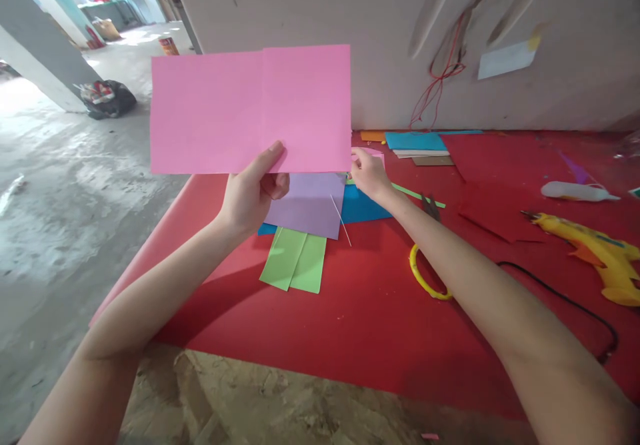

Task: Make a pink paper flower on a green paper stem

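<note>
A pink paper sheet (210, 112) with a vertical crease is held up over the table. My left hand (253, 198) grips its lower edge, thumb in front and fingers curled behind. At the sheet's lower right corner is my right hand (370, 175), fingers bent together against the edge; their tips are partly hidden. Another bit of pink paper (380, 158) shows behind that hand. Below lie a lilac sheet (305, 208), a blue sheet (363, 205) and green paper pieces (295, 262). A thin white stick (341, 222) rests across the lilac sheet.
Yellow-handled scissors (423, 282) lie partly under my right forearm on the red tabletop (320, 338). To the right are a yellow glue gun (600, 252) with a black cord and a white bottle (575, 190). Coloured sheets (417, 142) lie by the pale upright panel (310, 5).
</note>
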The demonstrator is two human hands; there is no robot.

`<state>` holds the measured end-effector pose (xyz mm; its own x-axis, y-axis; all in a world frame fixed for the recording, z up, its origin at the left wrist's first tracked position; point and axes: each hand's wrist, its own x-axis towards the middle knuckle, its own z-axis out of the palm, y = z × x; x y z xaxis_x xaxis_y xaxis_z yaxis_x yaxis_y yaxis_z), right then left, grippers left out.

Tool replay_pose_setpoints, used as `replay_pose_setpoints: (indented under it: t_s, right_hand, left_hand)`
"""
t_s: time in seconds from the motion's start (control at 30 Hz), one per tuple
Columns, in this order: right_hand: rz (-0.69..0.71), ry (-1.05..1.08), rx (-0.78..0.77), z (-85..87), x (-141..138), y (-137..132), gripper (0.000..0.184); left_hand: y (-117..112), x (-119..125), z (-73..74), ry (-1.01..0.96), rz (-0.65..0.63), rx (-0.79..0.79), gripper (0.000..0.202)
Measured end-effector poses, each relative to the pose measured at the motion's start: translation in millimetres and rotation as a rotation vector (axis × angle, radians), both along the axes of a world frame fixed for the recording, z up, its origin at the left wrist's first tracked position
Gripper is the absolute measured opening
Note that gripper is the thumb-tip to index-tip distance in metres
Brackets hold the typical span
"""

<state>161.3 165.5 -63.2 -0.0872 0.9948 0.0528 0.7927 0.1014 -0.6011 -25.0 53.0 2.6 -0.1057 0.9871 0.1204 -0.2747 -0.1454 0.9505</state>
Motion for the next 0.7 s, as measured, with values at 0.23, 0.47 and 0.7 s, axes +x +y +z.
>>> replay_pose_setpoints:
  t_s: [0.23, 0.47, 0.7]
  right_hand:
    - [-0.095, -0.423, 0.006, 28.8, 40.4, -49.4, 0.043]
    - [-0.088, -0.653, -0.212, 22.6, 97.2, -144.1, 0.036]
    - [-0.162, -0.622, -0.255, 9.6, 111.4, -152.4, 0.042]
  left_hand:
    - [-1.0, 0.8, 1.2, 0.022, -0.024, 0.032, 0.042]
    - [-2.6, 4.7, -6.2, 0.032, -0.009, 0.011, 0.038]
    - [-3.7, 9.9, -15.3, 0.091, -0.042, 0.013, 0.035]
